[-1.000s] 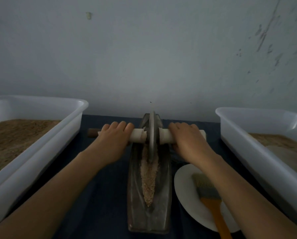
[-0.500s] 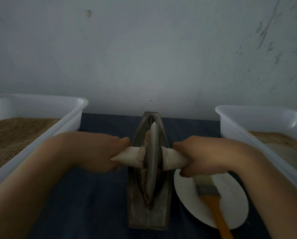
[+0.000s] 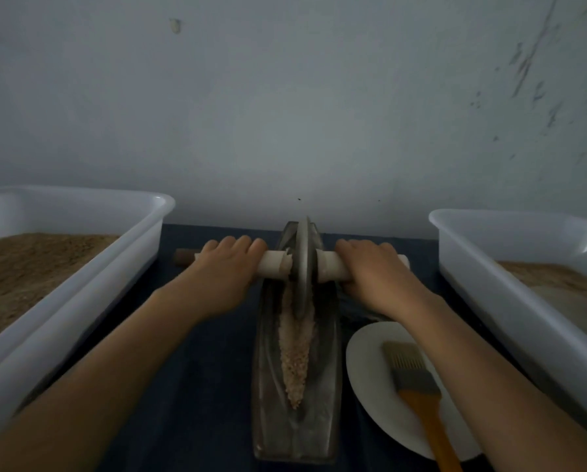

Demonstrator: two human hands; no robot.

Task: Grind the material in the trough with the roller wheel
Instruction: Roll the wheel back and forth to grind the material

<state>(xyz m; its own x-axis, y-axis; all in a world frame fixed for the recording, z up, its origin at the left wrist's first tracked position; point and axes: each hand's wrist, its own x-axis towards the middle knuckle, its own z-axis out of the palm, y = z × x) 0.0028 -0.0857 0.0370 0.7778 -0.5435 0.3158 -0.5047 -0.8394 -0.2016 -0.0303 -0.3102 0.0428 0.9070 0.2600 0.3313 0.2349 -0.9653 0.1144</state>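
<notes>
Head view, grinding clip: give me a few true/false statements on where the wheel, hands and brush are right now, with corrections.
1. Both hands grip the wheel's axle, left hand and right hand on either side of the wheel. True.
2. The wheel sits at the near end of the trough. False: it is at the far end, by the wall.
3. Ground material lies in the trough nearer than the wheel. True.
4. The brush lies in the left bin. False: it rests on the plate, right of the trough.
5. The right bin is empty. False: it holds brown material.
</notes>
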